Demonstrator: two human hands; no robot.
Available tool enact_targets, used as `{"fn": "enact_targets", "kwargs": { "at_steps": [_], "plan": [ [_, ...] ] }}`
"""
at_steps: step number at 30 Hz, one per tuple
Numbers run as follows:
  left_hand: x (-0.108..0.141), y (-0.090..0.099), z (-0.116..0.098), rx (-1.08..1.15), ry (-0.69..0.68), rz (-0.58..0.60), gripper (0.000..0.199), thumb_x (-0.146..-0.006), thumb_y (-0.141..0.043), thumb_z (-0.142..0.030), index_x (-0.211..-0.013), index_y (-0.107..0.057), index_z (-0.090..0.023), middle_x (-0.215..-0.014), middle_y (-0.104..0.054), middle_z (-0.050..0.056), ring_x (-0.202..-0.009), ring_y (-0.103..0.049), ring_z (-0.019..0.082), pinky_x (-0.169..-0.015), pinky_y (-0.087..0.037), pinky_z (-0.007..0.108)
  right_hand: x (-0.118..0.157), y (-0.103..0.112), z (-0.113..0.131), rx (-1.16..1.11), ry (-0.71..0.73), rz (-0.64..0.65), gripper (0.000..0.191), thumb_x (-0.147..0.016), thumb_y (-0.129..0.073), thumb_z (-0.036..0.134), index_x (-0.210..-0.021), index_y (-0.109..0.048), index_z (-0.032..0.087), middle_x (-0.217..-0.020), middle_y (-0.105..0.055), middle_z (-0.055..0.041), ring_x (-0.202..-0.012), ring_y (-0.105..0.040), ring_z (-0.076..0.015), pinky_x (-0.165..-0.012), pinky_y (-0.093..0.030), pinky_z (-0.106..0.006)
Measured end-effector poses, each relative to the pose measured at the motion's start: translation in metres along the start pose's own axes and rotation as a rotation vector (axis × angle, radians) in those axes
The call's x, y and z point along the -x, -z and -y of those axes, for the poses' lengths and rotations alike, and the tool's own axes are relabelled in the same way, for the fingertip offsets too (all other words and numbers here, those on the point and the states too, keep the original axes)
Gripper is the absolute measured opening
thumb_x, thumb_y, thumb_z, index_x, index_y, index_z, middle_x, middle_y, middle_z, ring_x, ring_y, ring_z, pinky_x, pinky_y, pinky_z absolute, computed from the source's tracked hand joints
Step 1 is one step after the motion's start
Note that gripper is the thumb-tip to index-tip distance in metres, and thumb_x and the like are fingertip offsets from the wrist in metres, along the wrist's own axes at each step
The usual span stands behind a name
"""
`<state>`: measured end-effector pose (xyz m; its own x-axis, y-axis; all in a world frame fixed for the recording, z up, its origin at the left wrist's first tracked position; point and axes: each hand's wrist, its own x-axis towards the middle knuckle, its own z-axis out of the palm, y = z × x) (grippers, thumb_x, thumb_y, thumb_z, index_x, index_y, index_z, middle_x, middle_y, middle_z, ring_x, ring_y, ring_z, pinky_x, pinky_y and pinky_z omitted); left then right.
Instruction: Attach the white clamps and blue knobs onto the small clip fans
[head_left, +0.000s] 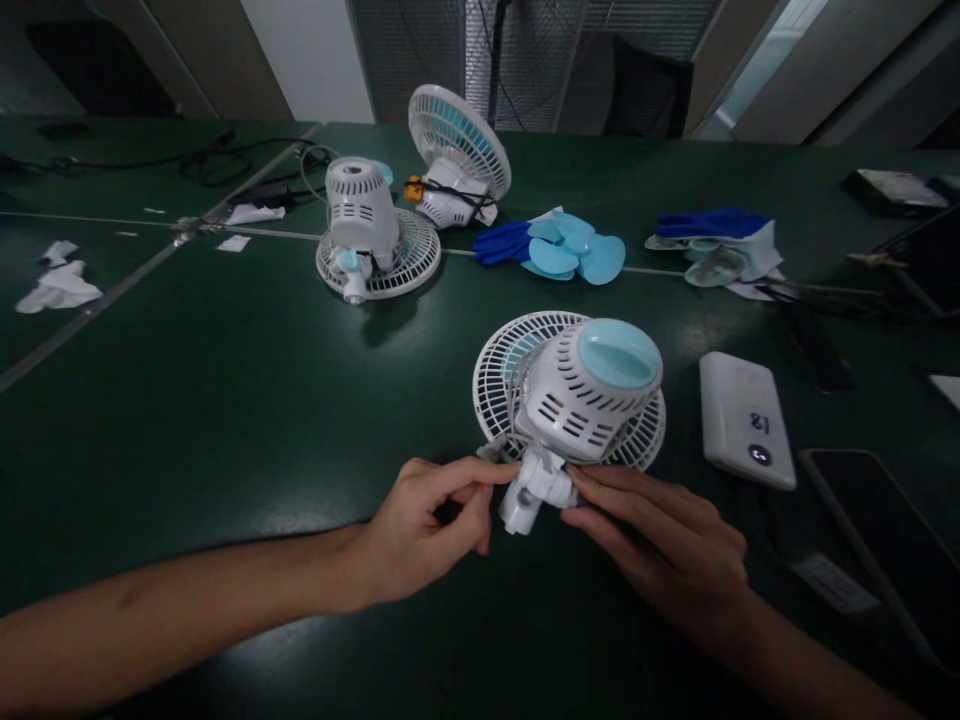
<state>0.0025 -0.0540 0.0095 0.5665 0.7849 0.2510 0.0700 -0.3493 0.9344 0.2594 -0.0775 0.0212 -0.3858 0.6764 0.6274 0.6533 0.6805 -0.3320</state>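
White plastic fan bracket [546,480] at six o'clock: pinched by right hand [667,540], touched by half-open left hand [420,535]; slippage risked through uneven pressure.

Single head-worn view from the wearer's side of a green tabletop [262,420], looking forward and down, close above the near edge, with the far edge crossing the upper part and the tabletop running out of view left and right.
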Motion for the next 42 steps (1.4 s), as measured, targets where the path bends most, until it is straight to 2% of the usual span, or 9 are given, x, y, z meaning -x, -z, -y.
{"fn": "enact_targets", "kwargs": {
  "at_steps": [3, 8, 12, 21, 30, 39, 42],
  "plan": [
    [0.0, 0.0, 0.0, -0.019, -0.008, -0.004, 0.033, -0.101, -0.046, -0.013, -0.129, -0.063, -0.011, -0.058, -0.067, -0.001, -0.044, -0.054, 0.007, -0.046, -0.04, 0.016, 0.0, -0.001, 0.0, 0.006, -0.003, -0.02, 0.012, -0.096, -0.067, 0.024, -0.102, -0.075, 0.018, -0.093, -0.081, -0.0047, -0.078, -0.079, -0.015, -0.07, -0.066, -0.021],
    [0.0, 0.0, 0.0, -0.011, 0.002, 0.01, 0.033, -0.101, -0.045, -0.014, -0.129, -0.062, -0.01, -0.058, -0.066, -0.001, -0.046, -0.055, 0.007, -0.047, -0.04, 0.016, 0.0, -0.002, 0.0, -0.021, -0.03, -0.024, 0.013, -0.093, -0.07, 0.021, -0.104, -0.075, 0.022, -0.094, -0.081, -0.0022, -0.077, -0.079, -0.0156, -0.07, -0.067, -0.023],
    [0.0, 0.001, 0.001, 0.001, 0.0, 0.014, 0.033, -0.101, -0.046, -0.013, -0.13, -0.062, -0.01, -0.059, -0.066, -0.001, -0.045, -0.054, 0.007, -0.046, -0.039, 0.016, -0.001, -0.002, 0.0, -0.012, -0.026, -0.03, 0.009, -0.094, -0.068, 0.021, -0.1, -0.075, 0.02, -0.091, -0.081, -0.0027, -0.076, -0.079, -0.0153, -0.068, -0.066, -0.022],
    [0.0, 0.0, 0.001, -0.017, -0.027, 0.03, 0.034, -0.1, -0.046, -0.012, -0.13, -0.062, -0.009, -0.061, -0.067, -0.001, -0.045, -0.052, 0.006, -0.045, -0.038, 0.016, 0.005, -0.006, -0.003, -0.043, -0.069, -0.046, 0.008, -0.09, -0.07, 0.011, -0.089, -0.074, 0.017, -0.088, -0.081, -0.0026, -0.075, -0.078, -0.0134, -0.068, -0.062, -0.019],
    [0.002, 0.001, 0.003, -0.004, -0.009, 0.042, 0.036, -0.1, -0.048, -0.012, -0.133, -0.061, -0.014, -0.062, -0.068, -0.002, -0.046, -0.053, 0.007, -0.047, -0.04, 0.017, 0.01, -0.007, -0.005, -0.065, -0.098, -0.02, 0.013, -0.09, -0.069, 0.01, -0.098, -0.072, 0.02, -0.092, -0.08, -0.0008, -0.079, -0.077, -0.0124, -0.066, -0.061, -0.021],
    [0.0, 0.0, 0.002, 0.0, -0.016, 0.028, 0.035, -0.1, -0.048, -0.011, -0.131, -0.062, -0.014, -0.063, -0.067, -0.001, -0.048, -0.055, 0.006, -0.048, -0.041, 0.016, 0.008, -0.008, -0.003, -0.078, -0.12, -0.018, 0.015, -0.089, -0.07, 0.01, -0.098, -0.072, 0.021, -0.092, -0.08, 0.0007, -0.078, -0.077, -0.0139, -0.066, -0.062, -0.022],
    [0.0, -0.002, 0.001, -0.013, -0.013, 0.028, 0.035, -0.1, -0.048, -0.012, -0.132, -0.061, -0.016, -0.071, -0.069, 0.0, -0.054, -0.059, 0.008, -0.052, -0.045, 0.017, 0.006, -0.007, -0.002, -0.075, -0.121, -0.029, 0.013, -0.089, -0.069, 0.01, -0.097, -0.072, 0.021, -0.09, -0.08, 0.0004, -0.077, -0.077, -0.0131, -0.065, -0.061, -0.02]
  ]
}}
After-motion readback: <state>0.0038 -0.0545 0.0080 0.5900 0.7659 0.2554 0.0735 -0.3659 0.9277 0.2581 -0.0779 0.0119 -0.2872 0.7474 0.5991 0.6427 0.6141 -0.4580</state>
